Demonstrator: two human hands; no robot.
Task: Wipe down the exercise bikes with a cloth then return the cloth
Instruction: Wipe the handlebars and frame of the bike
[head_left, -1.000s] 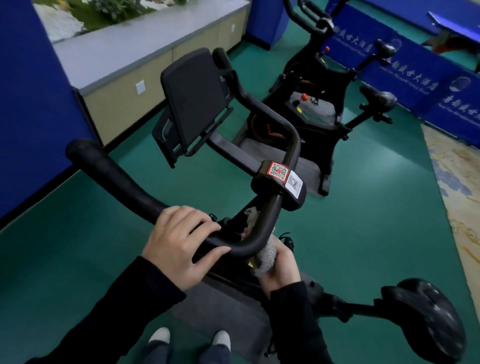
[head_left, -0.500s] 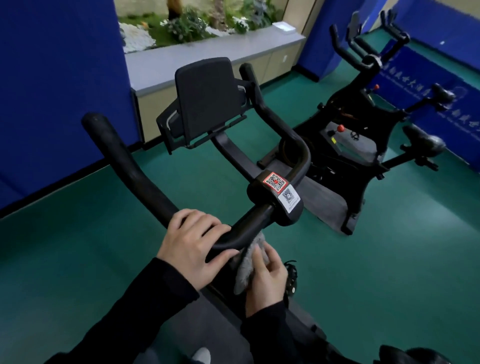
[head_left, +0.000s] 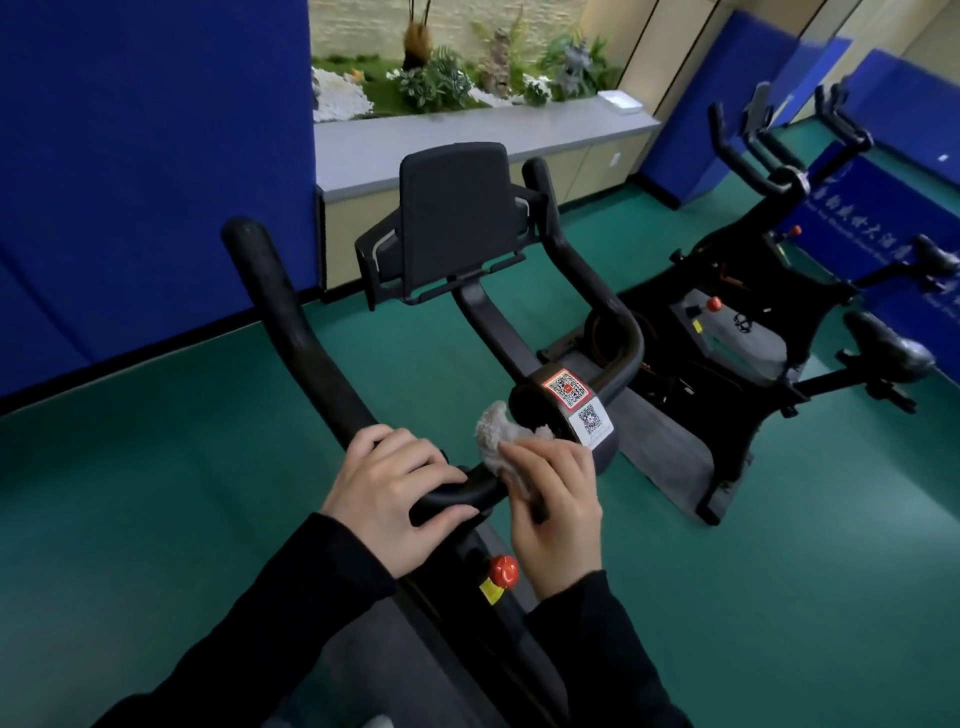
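A black exercise bike fills the middle of the view, with its curved handlebar running from upper left down to a hub that carries two QR stickers. My left hand grips the near bend of the handlebar. My right hand holds a grey fluffy cloth against the bar right beside the hub. A black tablet holder stands above the handlebar. A red knob sits on the frame below my hands.
Two more black exercise bikes stand to the right on the green floor. Blue padded panels line the left wall. A grey-topped low cabinet with plants behind it runs along the back.
My right hand has come up with the cloth from under the handlebar to its top side by the hub. My left hand kept its grip. The view tilted upward.
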